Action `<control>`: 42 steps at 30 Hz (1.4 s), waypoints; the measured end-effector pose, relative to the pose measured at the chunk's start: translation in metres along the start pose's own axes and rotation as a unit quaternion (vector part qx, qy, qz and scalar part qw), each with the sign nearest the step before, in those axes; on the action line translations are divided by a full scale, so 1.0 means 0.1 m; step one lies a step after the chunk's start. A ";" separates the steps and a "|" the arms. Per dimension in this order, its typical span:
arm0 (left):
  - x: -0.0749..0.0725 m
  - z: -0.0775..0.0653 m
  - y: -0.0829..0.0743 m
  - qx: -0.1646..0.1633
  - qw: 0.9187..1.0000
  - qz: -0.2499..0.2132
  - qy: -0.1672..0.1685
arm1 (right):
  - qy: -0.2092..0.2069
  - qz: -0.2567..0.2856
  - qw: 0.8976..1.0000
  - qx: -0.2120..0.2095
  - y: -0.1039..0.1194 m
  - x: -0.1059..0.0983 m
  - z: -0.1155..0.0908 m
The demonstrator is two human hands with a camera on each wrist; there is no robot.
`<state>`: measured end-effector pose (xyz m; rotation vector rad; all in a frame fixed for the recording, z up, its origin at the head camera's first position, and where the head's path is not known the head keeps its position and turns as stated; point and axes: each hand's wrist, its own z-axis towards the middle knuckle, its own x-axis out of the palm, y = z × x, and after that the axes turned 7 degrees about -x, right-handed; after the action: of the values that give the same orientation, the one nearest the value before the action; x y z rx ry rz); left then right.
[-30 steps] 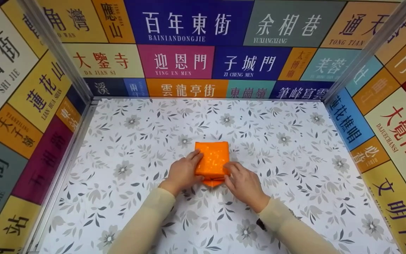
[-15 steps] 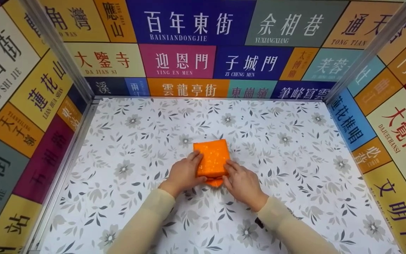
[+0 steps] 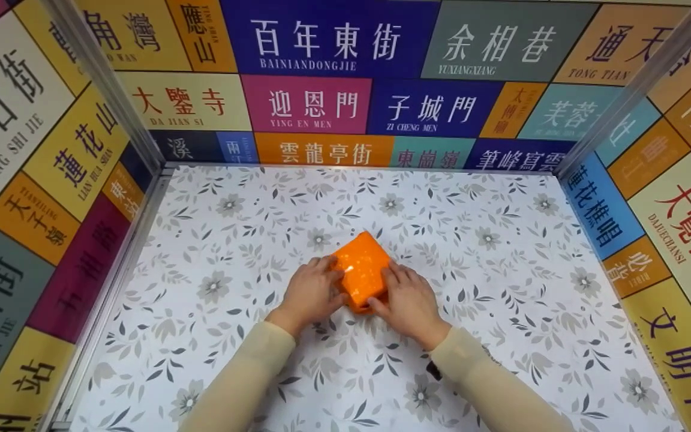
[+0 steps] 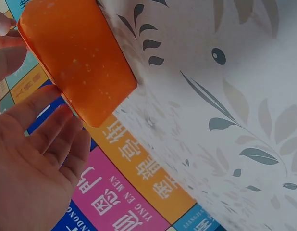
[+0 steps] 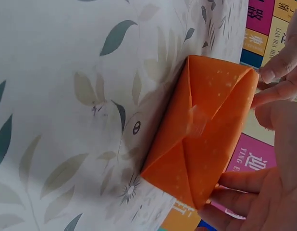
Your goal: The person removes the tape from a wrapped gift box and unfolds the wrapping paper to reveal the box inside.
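A small box wrapped in shiny orange paper [image 3: 362,270] stands in the middle of the table, one corner turned toward me. My left hand [image 3: 314,291] holds its left side, fingertips along the edge and thumb near the front corner. On the opposite side, my right hand [image 3: 410,300] grips the box with fingers on the right face and thumb at the front corner. In the right wrist view, one end of the orange box [image 5: 201,130] has folded paper flaps and a piece of clear tape [image 5: 197,121]. A smooth face shows in the left wrist view.
White cloth with grey flowers and leaves covers the table [image 3: 225,240]. Colourful panels with Chinese lettering [image 3: 303,102] rise at the back and both sides, joined by metal corner posts [image 3: 120,90]. Something small and dark [image 3: 434,370] shows by the right sleeve.
The box has turned counterclockwise between my hands, from square-on to corner-forward. The pointed flap that stuck out at its front shows far less. My hands have stayed at its sides.
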<state>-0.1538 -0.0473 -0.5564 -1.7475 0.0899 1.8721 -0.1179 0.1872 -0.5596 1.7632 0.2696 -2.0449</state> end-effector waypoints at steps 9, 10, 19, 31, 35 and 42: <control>0.00 -0.01 0.02 -0.023 0.998 -0.033 0.042 | 0.002 -0.013 1.000 -0.003 0.02 0.05 0.04; 0.00 0.00 0.02 -0.025 0.998 -0.033 0.043 | 0.004 -0.014 1.000 -0.005 0.01 0.06 0.04; -0.01 0.01 0.04 -0.024 0.999 -0.025 0.033 | 0.027 -0.011 0.999 -0.030 -0.06 0.02 0.06; -0.02 0.04 0.06 -0.018 0.999 -0.021 0.029 | 0.010 0.002 0.998 -0.069 -0.19 -0.05 0.07; -0.01 0.06 0.04 -0.016 0.999 -0.027 0.045 | 0.017 -0.003 0.997 -0.079 -0.23 -0.06 0.08; 0.03 0.06 0.03 -0.009 0.998 -0.023 0.054 | 0.030 0.008 0.995 -0.097 -0.20 -0.06 0.12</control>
<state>-0.1604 -0.0460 -0.5592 -1.8461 0.0748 1.7517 -0.1362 0.2011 -0.5540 1.7023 0.4556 -1.8875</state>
